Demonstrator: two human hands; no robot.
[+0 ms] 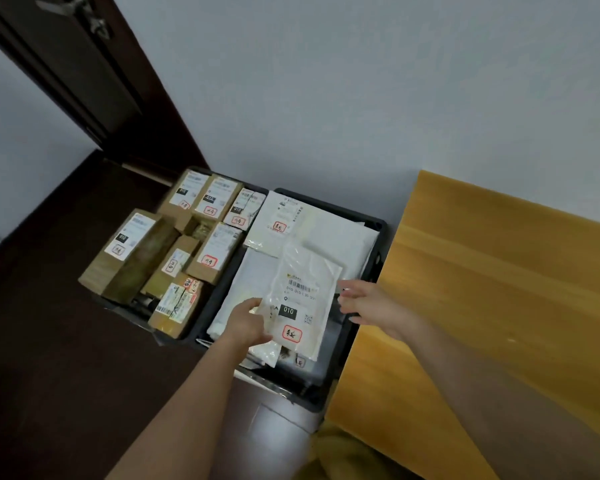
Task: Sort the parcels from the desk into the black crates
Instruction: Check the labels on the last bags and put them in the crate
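A white soft parcel (pixel 300 299) with a barcode, a black 010 label and a red stamp lies over the right black crate (pixel 374 251). My left hand (pixel 246 322) grips its left edge, thumb on top. To the parcel's right, my right hand (pixel 364 303) hovers with straight fingers, just off its edge. Below it, the crate holds several other white soft parcels (pixel 281 220). The left black crate (pixel 205 320) is packed with several brown cardboard boxes (pixel 132 251) bearing white labels.
The yellow wooden desk (pixel 499 289) stands right of the crates, its edge against the right crate. Both crates sit on a dark floor (pixel 49 341) against a grey wall. A dark door (pixel 84 74) is at the upper left.
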